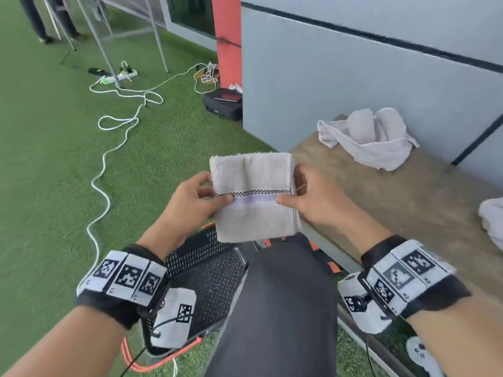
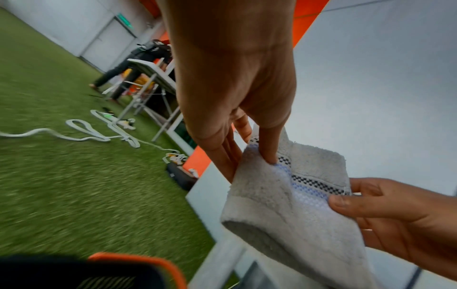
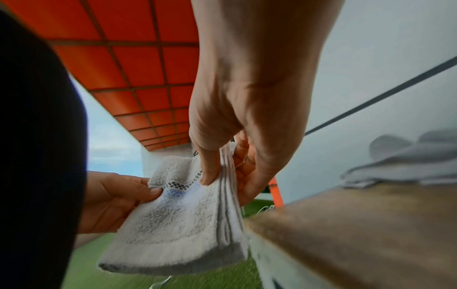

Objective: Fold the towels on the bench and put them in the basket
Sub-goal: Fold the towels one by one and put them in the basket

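1. Towel, folded (image 1: 253, 197): small white square with a checkered black band and a pale blue stripe, held in the air between both hands, above the basket (image 1: 209, 270).
2. Left hand (image 1: 190, 202): pinches the towel's left edge, thumb on top at the stripe, fingers underneath.
3. Right hand (image 1: 310, 200): pinches the opposite edge, where the stacked layers show; thumb on top, fingers curled behind.
4. Basket: black mesh with orange trim, on the green turf (image 1: 54, 159) directly below the hands and beside the person's dark-trousered knee (image 1: 280, 295).
5. Bench (image 1: 394, 202): wooden top to the right of the right hand. A crumpled white towel (image 1: 367, 140) lies on it beyond that hand, against the grey wall (image 1: 353, 77); another towel (image 1: 492, 221) shows at the far right edge.
6. White cable (image 1: 109, 156) trails across the turf, well left of the left hand.
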